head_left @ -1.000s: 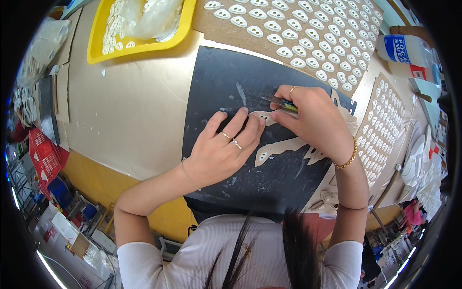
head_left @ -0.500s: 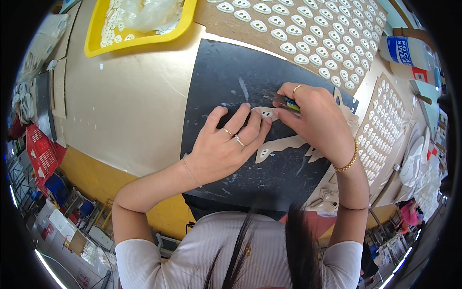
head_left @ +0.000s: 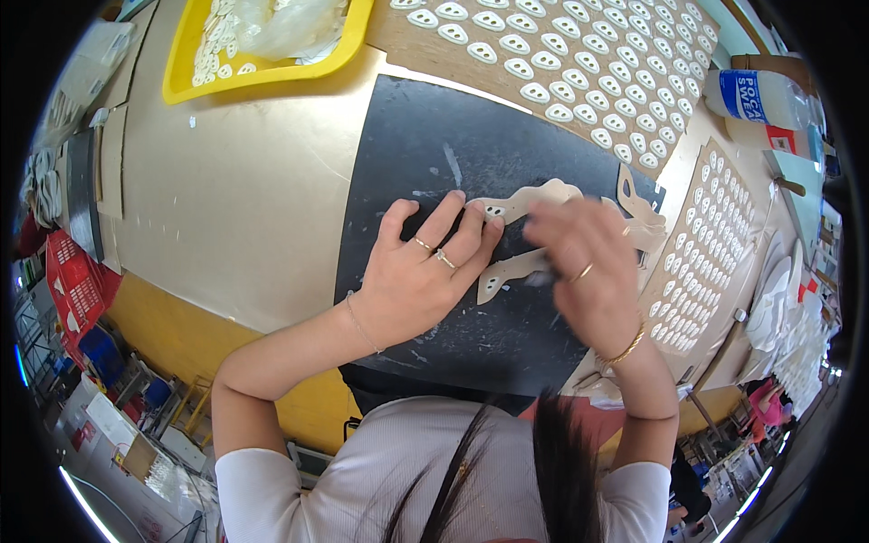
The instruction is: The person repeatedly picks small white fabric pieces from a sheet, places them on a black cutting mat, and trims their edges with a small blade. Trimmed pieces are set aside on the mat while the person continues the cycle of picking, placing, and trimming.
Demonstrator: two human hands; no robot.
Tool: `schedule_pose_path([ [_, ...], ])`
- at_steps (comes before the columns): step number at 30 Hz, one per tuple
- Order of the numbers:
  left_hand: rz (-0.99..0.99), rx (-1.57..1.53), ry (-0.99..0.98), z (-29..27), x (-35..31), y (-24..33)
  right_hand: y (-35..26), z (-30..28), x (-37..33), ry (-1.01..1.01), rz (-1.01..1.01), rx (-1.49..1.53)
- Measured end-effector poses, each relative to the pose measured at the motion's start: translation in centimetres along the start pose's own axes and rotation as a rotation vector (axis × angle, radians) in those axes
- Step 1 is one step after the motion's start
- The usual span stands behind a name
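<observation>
A wavy beige strip [head_left: 545, 192], apparently leather or a similar sheet, lies on the black mat [head_left: 412, 149]. At its left end sits a small white piece with two dark holes [head_left: 494, 211]. My left hand [head_left: 421, 258] holds that end down with closed-in fingertips, the outer fingers spread on the mat. Blurred by motion, my right hand [head_left: 588, 271] hovers over the strip's right part; its fingers and anything in them cannot be made out. A second beige strip [head_left: 509, 273] with a two-hole end lies nearer me, partly under the right hand.
Many white two-hole pieces stand in rows on a brown board [head_left: 534, 54] at the back, and more on a board [head_left: 701, 262] at the right. A yellow tray [head_left: 272, 80] holds loose pieces and a plastic bag. Beige scraps [head_left: 638, 213] and a bottle [head_left: 765, 100] are at right.
My right hand has drawn back toward me from the two-hole end, and its pointed metal tool is no longer visible. More of the strip shows; my left hand stays in place.
</observation>
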State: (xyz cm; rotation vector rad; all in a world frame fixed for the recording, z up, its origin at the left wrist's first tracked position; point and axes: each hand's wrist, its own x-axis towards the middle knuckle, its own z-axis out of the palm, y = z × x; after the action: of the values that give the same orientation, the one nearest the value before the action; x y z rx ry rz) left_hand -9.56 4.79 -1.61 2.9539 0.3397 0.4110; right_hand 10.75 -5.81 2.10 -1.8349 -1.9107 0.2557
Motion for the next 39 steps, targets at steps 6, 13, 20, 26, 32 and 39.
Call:
schedule_pose_path([
  [6,-0.022,-0.097,0.05,0.7,-0.5,-0.3,-0.5,1.9,-2.4,-0.04,-0.128,-0.095],
  [13,-0.018,-0.086,0.027,0.3,-0.4,-0.2,-0.6,2.3,-2.0,-0.031,-0.139,-0.15],
  [20,-0.039,-0.133,0.044,0.5,-0.6,-0.5,-0.6,2.9,-1.7,0.01,-0.069,-0.04],
  [26,-0.035,-0.137,0.052,0.7,-0.7,-0.5,-1.0,3.4,-1.8,0.018,-0.062,-0.064],
  [32,-0.026,-0.147,0.078,1.0,-0.6,-0.5,-1.0,3.3,-0.6,0.012,-0.007,-0.013],
  [39,-0.004,-0.16,0.087,0.8,-0.2,-0.6,-0.4,3.4,-1.9,0.1,0.099,0.229],
])
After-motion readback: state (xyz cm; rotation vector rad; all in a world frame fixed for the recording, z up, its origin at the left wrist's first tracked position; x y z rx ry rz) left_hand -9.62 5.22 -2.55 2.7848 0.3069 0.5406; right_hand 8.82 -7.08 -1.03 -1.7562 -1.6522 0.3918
